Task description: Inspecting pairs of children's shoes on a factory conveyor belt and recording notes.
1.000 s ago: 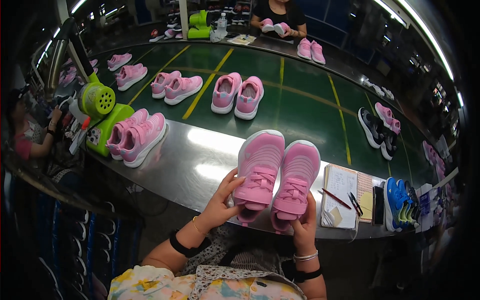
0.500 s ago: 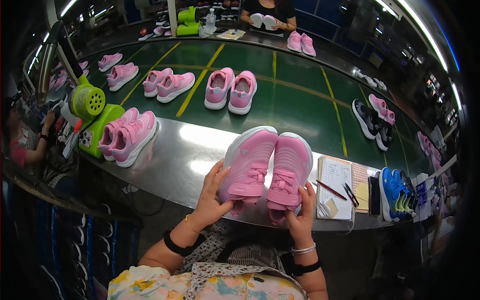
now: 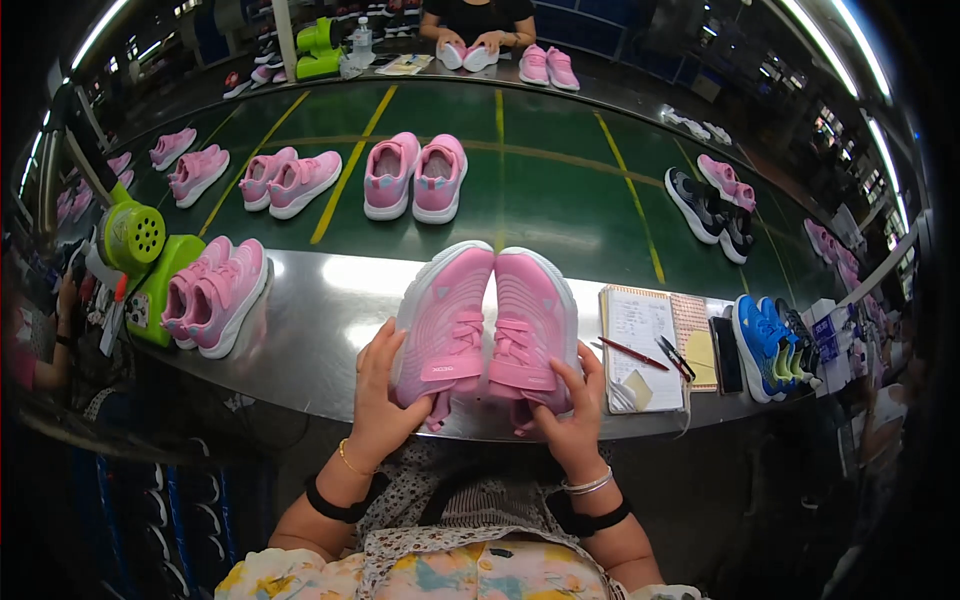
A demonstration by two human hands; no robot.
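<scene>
gripping the heel end of the left pink mesh sneaker with lace-up front (image 3: 442, 325), the left hand (image 3: 385, 395) has its fingers curled round the outer side and its thumb pressed under the tongue; the shoe is raised just above the near edge of the brushed steel bench (image 3: 320, 340), toe pointing away; touching it on the inner side is the right pink mesh sneaker (image 3: 533, 325), clasped the same way by the right hand (image 3: 572, 410), fingers wrapped on the outer side near the heel; both hands are closed firmly on the pair.

well to the left of the left hand lies another pair of pink sneakers (image 3: 215, 292) beside a green plastic machine with a round perforated head (image 3: 140, 255); beyond the hands, on the green conveyor belt with yellow lines (image 3: 560, 190), stand more pink pairs (image 3: 414, 175); just right of the right hand lies an open spiral notebook (image 3: 640, 345) with a red pen (image 3: 627, 352) across it; further right, blue sneakers (image 3: 770, 345).

the held shoes look light, with soft, yielding uppers and a firmer, springy sole; the heel counter and sole edge seem the surest places to hold, since the mesh would dent and the laces slide.
</scene>
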